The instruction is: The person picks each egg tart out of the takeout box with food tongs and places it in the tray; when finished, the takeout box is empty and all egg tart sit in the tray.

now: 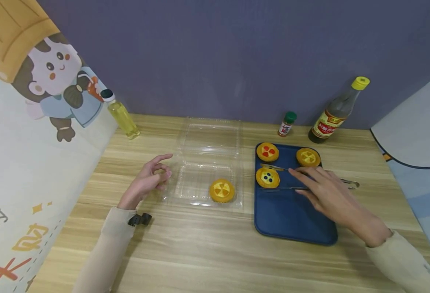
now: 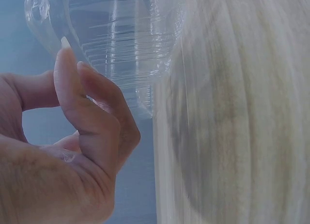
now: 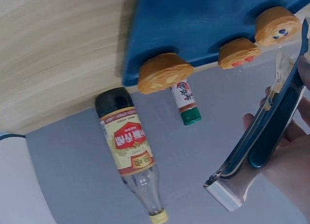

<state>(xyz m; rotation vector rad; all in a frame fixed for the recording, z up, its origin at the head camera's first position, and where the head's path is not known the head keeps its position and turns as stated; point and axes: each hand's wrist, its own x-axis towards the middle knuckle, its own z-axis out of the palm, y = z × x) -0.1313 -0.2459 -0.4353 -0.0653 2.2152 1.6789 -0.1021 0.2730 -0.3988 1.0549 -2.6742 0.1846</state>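
My right hand (image 1: 326,193) grips metal tongs (image 3: 273,125) with dark handle pads, above the blue tray (image 1: 291,217). The two arms of the tongs lie on either side of an egg tart with dark blue dots (image 1: 268,178); whether they touch it I cannot tell. A tart with red pieces (image 1: 267,152) and one with yellow wedges (image 1: 308,157) sit at the tray's far end. Left of the tray, a clear plastic container (image 1: 193,183) lies with its lid folded back, holding one yellow-wedge tart (image 1: 221,190). My left hand (image 1: 147,181) hovers beside its left edge, fingers loosely bent, holding nothing.
Behind the tray stand a small green-capped shaker (image 1: 286,124) and a tall dark sauce bottle (image 1: 332,116) with a yellow cap. An oil bottle (image 1: 123,119) stands at the far left corner. A dark blue-grey wall (image 1: 215,61) closes off the back of the wooden table (image 1: 185,248).
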